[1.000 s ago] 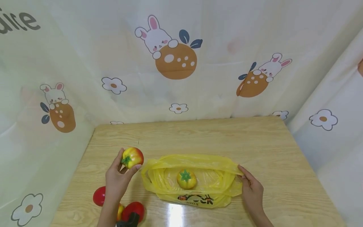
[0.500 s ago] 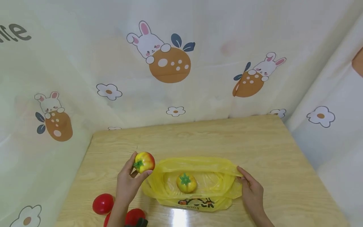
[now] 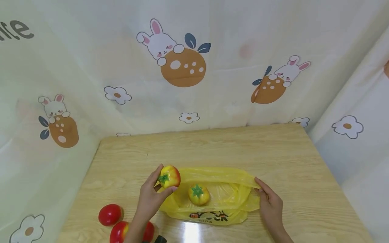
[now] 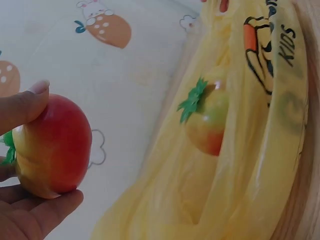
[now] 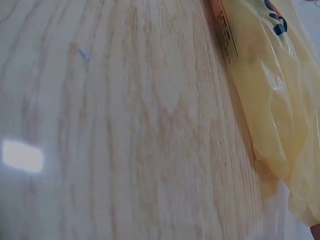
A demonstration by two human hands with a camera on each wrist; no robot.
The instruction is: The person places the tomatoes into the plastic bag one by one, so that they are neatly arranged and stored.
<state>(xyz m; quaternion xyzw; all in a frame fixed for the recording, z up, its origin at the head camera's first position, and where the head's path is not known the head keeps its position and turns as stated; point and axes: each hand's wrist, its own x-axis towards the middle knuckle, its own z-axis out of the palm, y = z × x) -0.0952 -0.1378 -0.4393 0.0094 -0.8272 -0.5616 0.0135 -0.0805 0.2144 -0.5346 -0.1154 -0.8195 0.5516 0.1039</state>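
In the head view my left hand (image 3: 152,195) pinches a red-and-yellow toy fruit (image 3: 170,177) with a green leafy top, between thumb and fingers. It is above the left end of an open yellow plastic bag (image 3: 218,217). A similar toy fruit (image 3: 199,194) lies inside the bag, also visible in the left wrist view beyond the held fruit (image 4: 60,145). At the bag's right end my right hand (image 3: 271,206) pinches its rim between thumb and fingers. The right wrist view catches mostly tabletop and the bag's side (image 5: 275,100), with just a sliver of the hand.
On the wooden table (image 3: 273,152), a red round fruit (image 3: 110,215) lies at the front left. Beside it is a red-and-yellow fruit (image 3: 118,232), and another red one is partly hidden by my left forearm. A patterned curtain (image 3: 228,84) encloses the back and sides.
My left hand has carried the toy fruit rightward, from beside the bag to above its left end. The right hand keeps its grip on the bag's rim.
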